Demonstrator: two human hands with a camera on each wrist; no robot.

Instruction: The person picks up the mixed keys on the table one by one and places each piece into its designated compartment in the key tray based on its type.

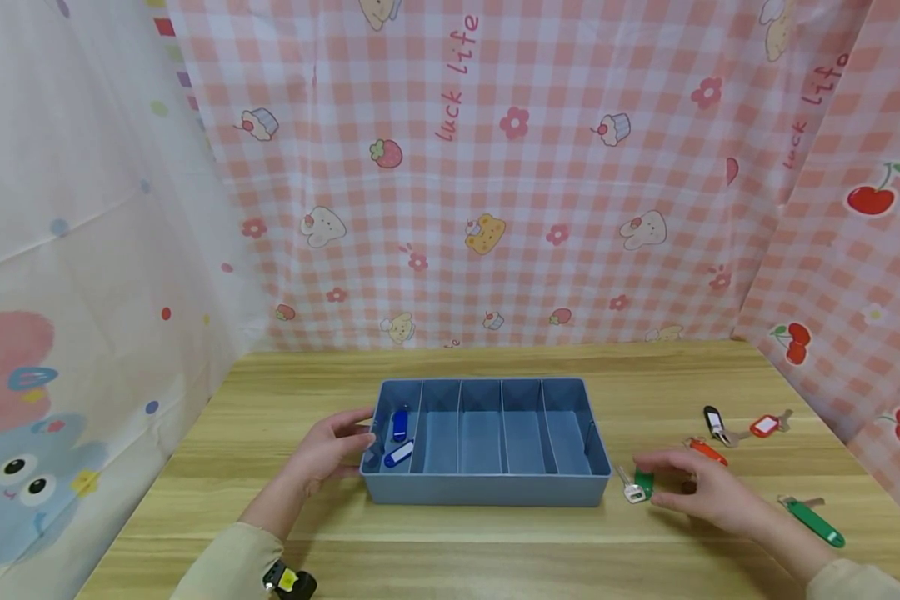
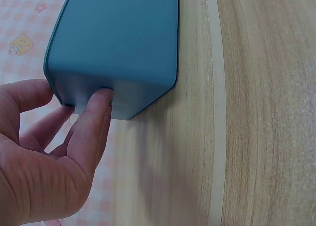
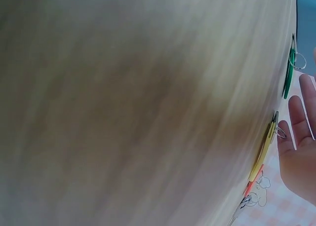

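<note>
Filling the box [image 1: 487, 490] looks to be in its early part; two blue tags [image 1: 400, 425] lie in the leftmost compartment, and those are the only ones seen stowed; still left on the table [image 1: 480, 542], all to the right of the box, are a green tag [image 1: 645, 482] with its key [image 1: 634, 493] just beside the box, a second green tag [image 1: 814, 523] farther right, a black tag [image 1: 712, 418], a red tag [image 1: 765, 427] and an orange tag [image 1: 708, 451] beyond the right hand [image 1: 708, 492], and a yellow tag [image 3: 263, 156] near that hand's fingers; the left hand [image 1: 330, 450] holds the box by its left end, thumb on the outer wall and fingers at the rim; the right hand is not clenched, its thumb and forefinger parted around the nearer green tag; whether the fingertips touch it is hard to tell; that tag is not yet in a compartment.
</note>
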